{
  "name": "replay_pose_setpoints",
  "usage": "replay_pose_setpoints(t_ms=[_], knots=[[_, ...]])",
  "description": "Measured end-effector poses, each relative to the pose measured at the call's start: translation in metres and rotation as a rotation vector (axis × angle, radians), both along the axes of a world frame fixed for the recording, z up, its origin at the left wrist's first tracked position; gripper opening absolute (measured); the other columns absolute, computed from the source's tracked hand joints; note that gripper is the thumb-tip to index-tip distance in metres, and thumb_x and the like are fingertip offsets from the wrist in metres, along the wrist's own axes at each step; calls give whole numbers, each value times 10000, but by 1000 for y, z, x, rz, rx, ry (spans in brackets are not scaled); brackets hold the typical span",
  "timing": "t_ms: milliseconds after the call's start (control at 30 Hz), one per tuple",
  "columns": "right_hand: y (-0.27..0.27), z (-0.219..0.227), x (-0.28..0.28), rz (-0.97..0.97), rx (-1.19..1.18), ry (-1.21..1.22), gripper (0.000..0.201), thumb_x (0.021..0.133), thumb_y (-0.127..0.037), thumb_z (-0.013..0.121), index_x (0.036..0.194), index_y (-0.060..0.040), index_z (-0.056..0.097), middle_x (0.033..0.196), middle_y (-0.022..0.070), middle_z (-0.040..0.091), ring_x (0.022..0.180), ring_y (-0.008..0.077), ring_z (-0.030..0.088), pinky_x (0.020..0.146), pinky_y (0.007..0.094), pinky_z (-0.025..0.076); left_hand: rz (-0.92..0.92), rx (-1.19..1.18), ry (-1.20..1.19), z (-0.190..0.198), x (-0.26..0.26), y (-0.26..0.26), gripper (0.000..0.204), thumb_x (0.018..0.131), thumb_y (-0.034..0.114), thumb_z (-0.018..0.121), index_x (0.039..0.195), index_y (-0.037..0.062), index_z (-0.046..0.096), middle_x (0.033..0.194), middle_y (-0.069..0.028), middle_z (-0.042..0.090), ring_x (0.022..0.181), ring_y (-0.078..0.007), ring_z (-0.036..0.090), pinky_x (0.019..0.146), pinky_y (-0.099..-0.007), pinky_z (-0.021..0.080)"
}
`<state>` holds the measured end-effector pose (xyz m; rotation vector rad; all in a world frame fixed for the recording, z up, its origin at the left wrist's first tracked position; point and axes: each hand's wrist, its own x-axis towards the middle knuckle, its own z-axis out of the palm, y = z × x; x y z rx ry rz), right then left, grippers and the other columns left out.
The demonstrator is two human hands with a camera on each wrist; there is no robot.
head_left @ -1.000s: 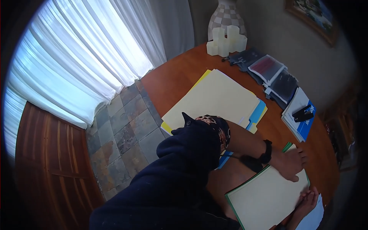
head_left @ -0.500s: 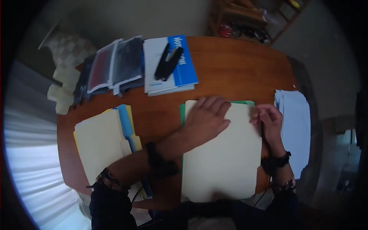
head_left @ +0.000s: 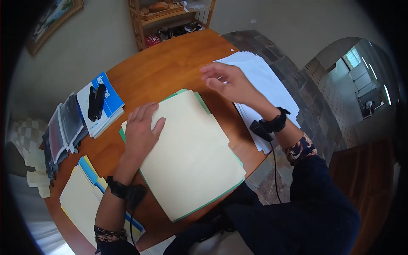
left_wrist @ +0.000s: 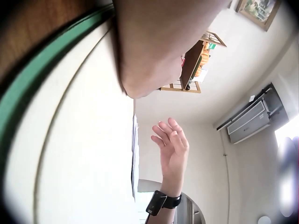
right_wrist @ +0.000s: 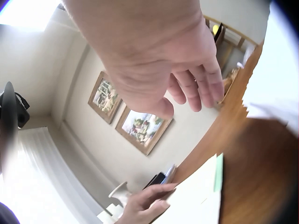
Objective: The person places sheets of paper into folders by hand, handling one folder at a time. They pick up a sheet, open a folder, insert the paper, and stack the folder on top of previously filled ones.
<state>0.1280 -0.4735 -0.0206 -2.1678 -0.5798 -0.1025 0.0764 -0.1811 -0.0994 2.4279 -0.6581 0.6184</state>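
A cream file folder lies over a green folder, whose edges show along its sides, at the front of the table. My left hand rests on the cream folder's far left part, fingers extended and thumb out to the side. Raised above the table, my right hand has loosely bent fingers and holds nothing; the right wrist view shows its palm and hanging fingers. Beside and below that hand spreads a stack of white paper on the right of the table.
More cream, blue and yellow folders lie at the front left. Behind them are zippered pouches and notebooks with a black stapler on top. A wooden shelf stands beyond the table.
The head view has swung rightward. My right hand has left the folder's right edge and risen toward the paper stack. My left hand has shifted to the folder's left edge.
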Motion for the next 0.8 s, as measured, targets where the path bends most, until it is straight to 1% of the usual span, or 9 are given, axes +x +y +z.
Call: replay_pose_setpoints(t_ms=[67,100,167,200,267,300,533,600,800], knots=[[-36,7,4,-52,-143,-2,448,919,-190,658,1325,-23,574,1287,179,616,1191,260,595,1000,375,482,-4,-11,11,1,0,-1,366,819,103,732,1149,12,603,1198,-144,644,1113,-335,594,981,-406,461],[-53,7,2,-61,-142,-2,448,919,-190,658,1325,-23,574,1287,179,616,1191,260,595,1000,375,482,-14,-10,10,1,0,-1,366,819,103,732,1149,12,603,1198,-144,644,1113,-335,594,981,-406,461],[-82,0,-6,-271,-547,-48,769,854,-467,712,1439,-38,455,1439,234,495,1362,341,455,1101,443,392,0,-1,13,2,0,-1,371,822,141,744,1151,22,620,1221,-121,644,1117,-299,593,991,-405,450],[-90,-6,-11,-274,-549,-46,769,854,-467,712,1439,-38,455,1439,234,495,1362,341,455,1101,443,392,-4,-2,14,2,-1,-1,371,822,141,744,1151,22,620,1221,-121,644,1117,-299,593,991,-405,450],[-105,-21,-16,-313,-833,165,991,796,-651,691,1498,-34,365,1528,256,366,1445,378,324,1171,480,293,4,-10,15,2,-1,-1,380,811,124,753,1150,20,619,1218,-127,647,1113,-300,597,991,-403,452],[-109,-35,-20,-318,-926,55,1027,786,-721,650,1499,-38,366,1538,254,349,1460,383,294,1193,478,247,3,-13,19,3,0,-1,380,811,124,753,1150,20,619,1218,-127,647,1113,-300,597,991,-403,452],[-116,-53,-25,-329,-781,7,959,813,-658,667,1478,-21,401,1543,257,343,1452,378,310,1183,478,261,-15,-64,4,6,-1,0,387,805,70,740,1165,19,607,1207,-146,643,1129,-328,595,998,-399,463],[-114,-51,-26,-338,-781,-8,857,856,-581,677,1455,-19,435,1532,240,376,1437,369,343,1176,426,300,-15,-65,6,5,-3,0,387,806,70,739,1166,19,607,1207,-148,643,1131,-329,595,999,-399,462],[-116,-53,-31,-359,-700,-107,669,909,-465,666,1396,-30,520,1491,184,465,1393,335,425,1135,400,366,-10,-62,39,6,-3,0,392,822,67,718,1193,18,604,1204,-162,642,1137,-333,593,1002,-402,459]])
